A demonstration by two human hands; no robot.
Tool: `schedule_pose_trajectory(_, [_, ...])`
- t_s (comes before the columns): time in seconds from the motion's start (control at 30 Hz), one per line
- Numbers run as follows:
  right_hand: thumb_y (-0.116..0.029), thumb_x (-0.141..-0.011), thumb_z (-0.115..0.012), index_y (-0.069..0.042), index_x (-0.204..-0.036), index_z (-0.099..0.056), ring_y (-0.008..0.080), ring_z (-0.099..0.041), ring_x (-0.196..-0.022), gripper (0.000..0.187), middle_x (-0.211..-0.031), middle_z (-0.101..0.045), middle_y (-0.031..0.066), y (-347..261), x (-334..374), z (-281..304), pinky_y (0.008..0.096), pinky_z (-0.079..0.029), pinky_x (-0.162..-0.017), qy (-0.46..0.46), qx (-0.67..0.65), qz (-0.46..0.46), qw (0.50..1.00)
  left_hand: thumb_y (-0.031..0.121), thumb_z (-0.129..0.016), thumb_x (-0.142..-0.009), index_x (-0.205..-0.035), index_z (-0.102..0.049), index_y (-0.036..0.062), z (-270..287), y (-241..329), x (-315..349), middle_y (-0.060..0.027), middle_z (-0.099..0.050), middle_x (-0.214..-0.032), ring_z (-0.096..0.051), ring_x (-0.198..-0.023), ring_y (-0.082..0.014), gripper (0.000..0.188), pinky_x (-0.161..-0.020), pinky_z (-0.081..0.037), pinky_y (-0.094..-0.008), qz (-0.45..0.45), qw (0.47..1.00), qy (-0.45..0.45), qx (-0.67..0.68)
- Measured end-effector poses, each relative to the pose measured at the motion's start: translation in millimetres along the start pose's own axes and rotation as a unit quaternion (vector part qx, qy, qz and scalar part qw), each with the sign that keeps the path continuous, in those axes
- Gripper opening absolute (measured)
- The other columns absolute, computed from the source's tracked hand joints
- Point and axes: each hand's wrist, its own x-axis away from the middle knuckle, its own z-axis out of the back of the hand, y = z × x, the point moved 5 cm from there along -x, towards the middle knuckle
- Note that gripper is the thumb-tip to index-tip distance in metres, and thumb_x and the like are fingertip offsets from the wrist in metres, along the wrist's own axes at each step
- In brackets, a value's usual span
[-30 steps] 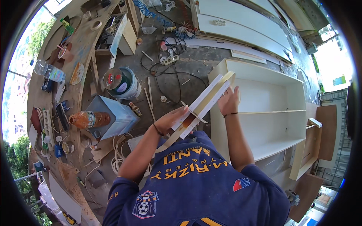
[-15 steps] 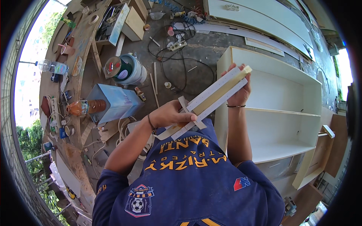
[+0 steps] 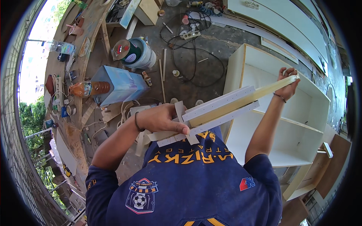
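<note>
My left hand [image 3: 162, 119] is closed round the lower end of a pair of long white strips [image 3: 224, 119] dotted with small holes, its thumb pressed on top. Between the strips lies a pale yellow, glossy strip [image 3: 269, 87]. My right hand [image 3: 288, 83] grips that strip's far end, well beyond the white ones, out over the cabinet. Short pale tape-like pieces [image 3: 180, 110] cross the bundle and stick out round my left hand. What lies under my left palm is hidden.
A white open cabinet carcass [image 3: 233, 69] lies on the right. To the left stand a blue box-like container [image 3: 122, 88], a bottle of orange-brown liquid [image 3: 90, 89], a bucket [image 3: 149, 58] and a cluttered wooden bench [image 3: 87, 64]. Dark cables [image 3: 195, 56] loop over the floor ahead.
My right hand has moved right and away from my left, drawing the yellow strip out past the white strips. My left hand still holds the lower end, and the view has shifted slightly.
</note>
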Motion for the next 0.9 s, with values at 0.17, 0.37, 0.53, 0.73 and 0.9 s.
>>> schedule_pose_trajectory(0.17, [-0.066,-0.086,-0.037,0.001,-0.133,-0.039,0.0291,-0.036,-0.128,0.082,-0.141,-0.039,0.0091,48.0,34.5,0.8,0.0485,-0.027,-0.105,0.1,0.07,-0.14,0.983,0.056,-0.069,-0.074,-0.113,-0.057,-0.0023,8.6,-16.7,-4.6,-0.0149,-0.063,-0.106,-0.058,-0.102,-0.0235,0.071,-0.087,-0.043,-0.0308,0.022,0.999,0.012,-0.038])
schedule_pose_trajectory(0.37, [-0.063,-0.085,-0.045,-0.009,-0.139,-0.035,0.0318,-0.022,-0.137,0.077,-0.144,-0.035,0.0065,123.2,135.7,-95.9,0.0488,-0.024,-0.108,-0.001,0.01,-0.214,0.977,0.046,-0.073,-0.075,-0.115,-0.055,-0.0008,9.0,3.5,-23.8,-0.0116,-0.061,-0.108,-0.054,-0.104,-0.0196,0.064,-0.09,-0.041,-0.0294,0.006,1.0,0.01,0.012])
schedule_pose_trajectory(0.53, [-0.047,-0.091,-0.048,-0.012,-0.137,-0.038,0.0302,-0.019,-0.138,0.059,-0.138,-0.044,0.0038,112.3,117.8,-123.1,0.0485,-0.026,-0.107,-0.082,-0.044,-0.172,0.981,0.045,-0.073,-0.076,-0.115,-0.055,-0.0007,7.3,8.1,-34.0,-0.0111,-0.061,-0.108,-0.055,-0.103,-0.0181,0.063,-0.089,-0.041,-0.0283,0.009,1.0,0.017,0.015])
schedule_pose_trajectory(0.73, [-0.04,-0.091,-0.053,-0.014,-0.123,-0.05,0.0187,-0.032,-0.133,0.04,-0.121,-0.059,-0.0016,98.5,107.1,-121.9,0.0487,-0.027,-0.106,-0.132,-0.125,-0.162,0.97,0.047,-0.072,-0.076,-0.116,-0.055,-0.0008,-1.5,10.5,-38.6,-0.0107,-0.061,-0.108,-0.056,-0.102,-0.0172,0.065,-0.087,-0.042,-0.0279,0.01,1.0,0.004,0.016])
schedule_pose_trajectory(0.9, [-0.036,-0.088,-0.059,-0.012,-0.1,-0.06,0.0192,-0.046,-0.121,0.027,-0.099,-0.066,-0.0022,60.2,65.1,-100.2,0.0496,-0.031,-0.101,-0.037,-0.014,-0.052,0.998,0.05,-0.07,-0.077,-0.114,-0.057,0.0004,-8.1,22.0,-34.7,-0.0096,-0.062,-0.105,-0.056,-0.099,-0.017,0.063,-0.086,-0.043,-0.0284,0.0,0.999,-0.017,0.034])
